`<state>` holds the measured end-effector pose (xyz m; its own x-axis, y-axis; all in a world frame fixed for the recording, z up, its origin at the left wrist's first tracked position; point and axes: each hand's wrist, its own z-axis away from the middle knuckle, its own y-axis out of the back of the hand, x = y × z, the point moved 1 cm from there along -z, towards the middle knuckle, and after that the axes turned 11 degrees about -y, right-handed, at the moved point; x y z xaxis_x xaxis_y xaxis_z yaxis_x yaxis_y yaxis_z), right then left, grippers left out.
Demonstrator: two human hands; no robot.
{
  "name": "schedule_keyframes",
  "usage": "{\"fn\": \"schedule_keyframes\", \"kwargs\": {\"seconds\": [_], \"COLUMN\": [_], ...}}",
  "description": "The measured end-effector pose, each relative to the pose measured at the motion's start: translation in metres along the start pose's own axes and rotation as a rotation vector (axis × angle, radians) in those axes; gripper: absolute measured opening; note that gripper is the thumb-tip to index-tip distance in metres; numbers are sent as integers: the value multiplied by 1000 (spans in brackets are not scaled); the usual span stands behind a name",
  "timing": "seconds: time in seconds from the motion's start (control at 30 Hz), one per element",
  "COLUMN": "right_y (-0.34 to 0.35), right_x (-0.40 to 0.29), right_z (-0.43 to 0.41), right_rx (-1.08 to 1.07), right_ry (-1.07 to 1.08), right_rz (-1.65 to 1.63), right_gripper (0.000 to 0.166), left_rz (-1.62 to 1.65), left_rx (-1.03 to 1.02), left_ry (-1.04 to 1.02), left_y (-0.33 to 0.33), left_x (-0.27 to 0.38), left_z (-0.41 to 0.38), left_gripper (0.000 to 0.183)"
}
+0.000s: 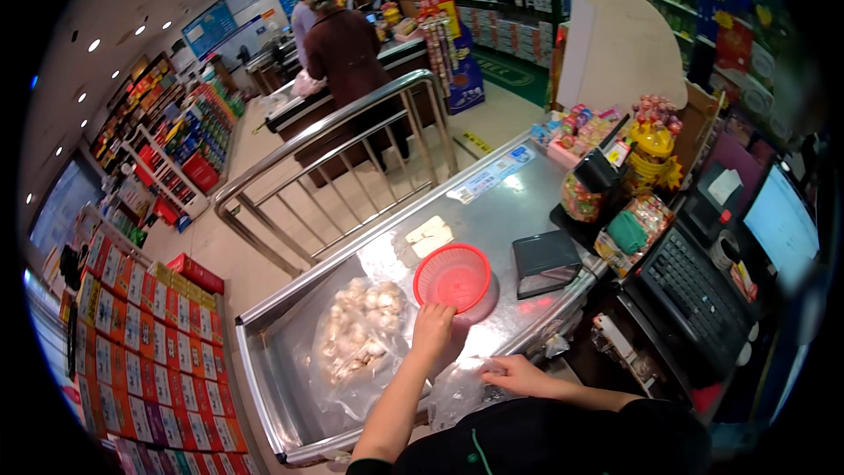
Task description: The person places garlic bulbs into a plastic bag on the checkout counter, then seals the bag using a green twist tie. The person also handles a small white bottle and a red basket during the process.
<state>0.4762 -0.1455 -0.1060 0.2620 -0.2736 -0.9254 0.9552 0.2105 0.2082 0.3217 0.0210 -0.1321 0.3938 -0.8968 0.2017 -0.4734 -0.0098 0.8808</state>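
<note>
With its fingers over the near rim, my left hand (433,328) grips a red plastic basket (453,275) that appears to hold nothing. My right hand (517,375) pinches a clear plastic bag (461,390) at the counter's near edge, close to my body. Left of the basket, a transparent bag of garlic bulbs (364,330) lies on the metal checkout counter (527,194). Pale blocks in clear wrapping (428,236) rest just beyond the basket. A black box-shaped device (546,262), probably a counter scanner, sits to its right.
A steel railing (330,119) runs beyond the counter. At another checkout stands a person in a dark red coat (343,53). Candy tubs (649,145), a keyboard (692,284) and a monitor (784,218) are on the right. Stacked orange boxes (151,349) stand at the left.
</note>
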Motion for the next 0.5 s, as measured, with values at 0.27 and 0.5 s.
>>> {"fn": "schedule_keyframes", "kwargs": {"seconds": [0.27, 0.5], "right_y": [23, 16], "right_x": [3, -40], "right_z": [19, -23], "right_rx": [280, 612], "right_ry": [-34, 79], "right_rz": [-408, -684], "right_gripper": [20, 13], "left_rz": [303, 1139], "left_rx": [297, 524], "left_ry": [321, 619], "left_y": [-13, 66], "left_x": [23, 62], "left_z": [9, 57], "left_gripper": [41, 64]}}
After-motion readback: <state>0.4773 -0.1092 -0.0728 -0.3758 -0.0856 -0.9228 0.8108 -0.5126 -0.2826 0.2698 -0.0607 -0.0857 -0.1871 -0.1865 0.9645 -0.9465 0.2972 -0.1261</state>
